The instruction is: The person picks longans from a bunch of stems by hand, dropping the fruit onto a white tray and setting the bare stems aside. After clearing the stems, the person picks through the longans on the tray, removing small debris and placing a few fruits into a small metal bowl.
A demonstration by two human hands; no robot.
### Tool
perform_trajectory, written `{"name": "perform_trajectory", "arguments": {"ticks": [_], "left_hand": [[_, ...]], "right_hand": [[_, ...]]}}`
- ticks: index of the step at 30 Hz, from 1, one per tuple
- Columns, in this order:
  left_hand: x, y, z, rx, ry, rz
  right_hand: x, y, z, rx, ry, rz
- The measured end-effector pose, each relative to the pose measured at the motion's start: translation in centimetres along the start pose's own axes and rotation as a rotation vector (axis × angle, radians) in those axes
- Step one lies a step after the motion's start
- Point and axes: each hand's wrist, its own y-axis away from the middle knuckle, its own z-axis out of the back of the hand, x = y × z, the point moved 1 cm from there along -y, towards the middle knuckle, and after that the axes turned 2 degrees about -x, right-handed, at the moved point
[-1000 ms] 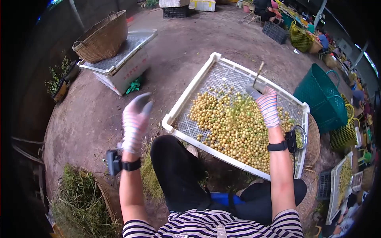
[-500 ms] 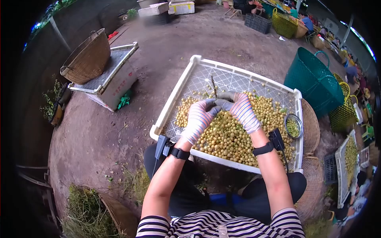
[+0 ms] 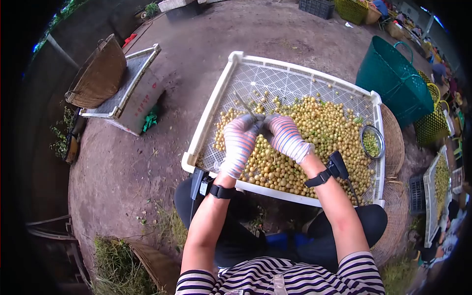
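Striped gloves on both hands, meeting over the white mesh tray (image 3: 212, 105); left hand (image 3: 239, 142) has fingers curled in, pinching at a thin twig (image 3: 244, 104) that sticks up and away from the fingertips; right hand (image 3: 285, 137) is curled too, fingertips pressed against the left ones at the same spot, so both look closed on the stem, tho can't tell exactly what the right grips; yellow fruit (image 3: 314, 128) piled right under and around both hands, filling approx the near and right half of the tray; small metal bowl (image 3: 372, 142) w/ greenish fruit sits at the tray's right edge; green basket (image 3: 391, 73) just beyond.
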Motion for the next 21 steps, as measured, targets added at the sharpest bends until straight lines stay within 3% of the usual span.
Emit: {"name": "perform_trajectory", "arguments": {"ticks": [2,3,7,10,11,15,18,19,21], "left_hand": [[-0.4,0.0,-0.4,-0.041,0.102,0.066],[0.1,-0.2,-0.7,-0.033,0.043,0.055],[1.2,-0.4,-1.6,-0.071,0.100,0.067],[1.2,-0.1,-2.2,-0.078,0.091,0.029],[1.6,-0.2,-2.3,-0.089,0.102,0.024],[1.6,-0.8,-1.9,-0.159,0.209,0.045],[1.6,-1.4,-1.2,-0.149,0.198,0.054],[1.4,-1.3,-1.2,-0.141,0.183,0.052],[1.3,-0.9,-1.8,-0.127,0.154,0.050]], "right_hand": [[0.8,0.1,1.8,0.193,0.231,-0.160],[0.2,0.5,1.4,0.171,0.212,-0.200],[-1.8,1.2,-0.4,-0.169,0.144,0.031],[-1.8,1.2,1.4,0.189,0.231,-0.129],[-1.1,1.0,2.4,0.349,0.268,-0.282],[-1.6,2.1,1.2,-0.089,0.110,0.065],[-1.4,2.6,1.1,-0.199,0.068,0.051],[-1.5,2.7,0.8,-0.324,0.082,0.069],[-1.6,2.3,0.9,-0.066,0.148,-0.121]]}}
